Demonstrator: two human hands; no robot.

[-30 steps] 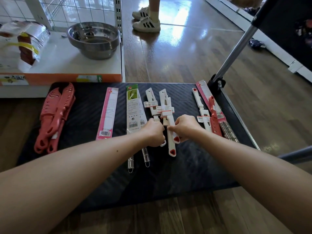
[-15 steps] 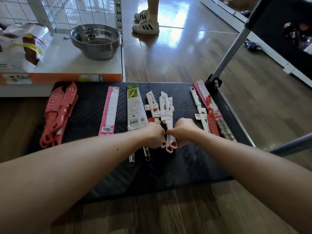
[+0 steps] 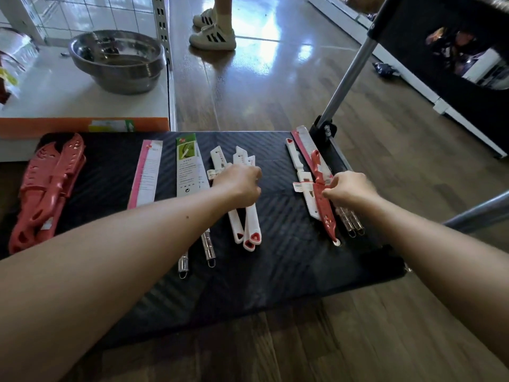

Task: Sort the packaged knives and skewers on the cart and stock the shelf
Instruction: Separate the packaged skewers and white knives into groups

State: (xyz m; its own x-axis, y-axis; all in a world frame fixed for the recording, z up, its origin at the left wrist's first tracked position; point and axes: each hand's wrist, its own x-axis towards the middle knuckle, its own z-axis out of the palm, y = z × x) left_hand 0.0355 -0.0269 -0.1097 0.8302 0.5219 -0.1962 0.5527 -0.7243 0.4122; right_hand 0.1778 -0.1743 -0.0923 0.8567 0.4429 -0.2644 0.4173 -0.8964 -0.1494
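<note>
Gripping the white knives (image 3: 249, 224) at mid-cart, our left hand (image 3: 239, 186) curled over their sleeves, while our right hand (image 3: 349, 188) pinched the red knife (image 3: 326, 213), which lay crossed over a single white knife (image 3: 298, 172) and the skewers (image 3: 351, 226) near the right edge of the cart (image 3: 275, 271). We judged that lifting the red knife could drag its neighbours off that edge. The loosely stacked white knives might also fan apart and slip before reaching the shelf (image 3: 68, 86).
</note>
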